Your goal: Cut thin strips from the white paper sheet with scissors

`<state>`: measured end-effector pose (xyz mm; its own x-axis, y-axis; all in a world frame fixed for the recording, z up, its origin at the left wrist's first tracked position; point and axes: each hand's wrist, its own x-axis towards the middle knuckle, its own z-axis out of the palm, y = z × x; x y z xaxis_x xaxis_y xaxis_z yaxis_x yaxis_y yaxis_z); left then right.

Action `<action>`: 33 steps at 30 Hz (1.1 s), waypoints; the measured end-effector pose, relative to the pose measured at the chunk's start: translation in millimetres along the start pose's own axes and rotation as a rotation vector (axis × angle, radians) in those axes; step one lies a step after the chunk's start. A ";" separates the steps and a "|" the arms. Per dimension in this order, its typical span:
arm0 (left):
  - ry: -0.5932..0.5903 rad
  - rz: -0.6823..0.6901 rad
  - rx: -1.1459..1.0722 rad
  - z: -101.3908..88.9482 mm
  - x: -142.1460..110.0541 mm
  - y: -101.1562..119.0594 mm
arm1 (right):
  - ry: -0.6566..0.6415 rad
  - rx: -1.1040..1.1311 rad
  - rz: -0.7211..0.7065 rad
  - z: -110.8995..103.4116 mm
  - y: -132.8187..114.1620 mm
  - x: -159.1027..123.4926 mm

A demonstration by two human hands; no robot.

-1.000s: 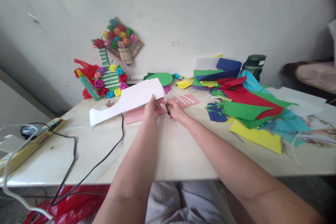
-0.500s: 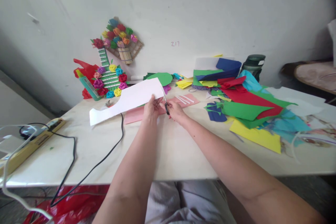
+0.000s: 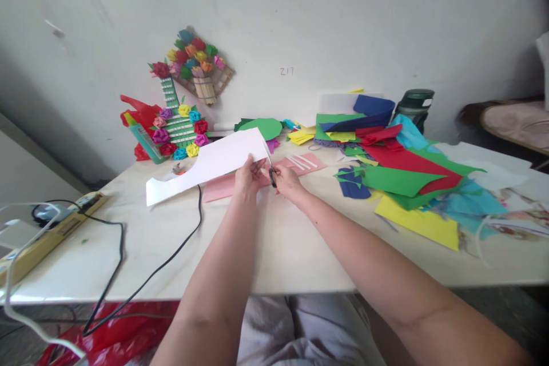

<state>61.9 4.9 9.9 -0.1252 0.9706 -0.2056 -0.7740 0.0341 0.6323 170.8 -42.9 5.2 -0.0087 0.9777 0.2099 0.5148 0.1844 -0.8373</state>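
A sheet of white paper with a curved cut-out along its near edge is pinched in my left hand, thumb on top. My right hand grips a pair of scissors with black handles. Their blades meet the paper's right edge, where a thin strip runs alongside. Under both hands lies a pink sheet, and several narrow white strips rest on its right part.
Coloured paper scraps cover the table's right side, with a dark green bottle behind. A glue bottle leans by paper-flower crafts at back left. A power strip and black cable occupy the left.
Both hands stay in nearly the same place. The scissors' handles have shifted very slightly, and the white paper is held as before.
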 end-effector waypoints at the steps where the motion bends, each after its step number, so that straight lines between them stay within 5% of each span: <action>1: -0.001 0.019 0.003 -0.2 0.4 -0.2 | 0.002 0.000 -0.005 0.4 0.7 0.5; 33: 0.051 0.109 -0.008 -5.5 5.6 5.4 | 0.044 -0.012 0.003 0.1 1.6 -1.8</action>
<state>53.7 9.1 8.1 -0.2401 0.9551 -0.1738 -0.7588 -0.0729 0.6473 171.5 -44.3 3.5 0.0304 0.9728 0.2296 0.5253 0.1799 -0.8317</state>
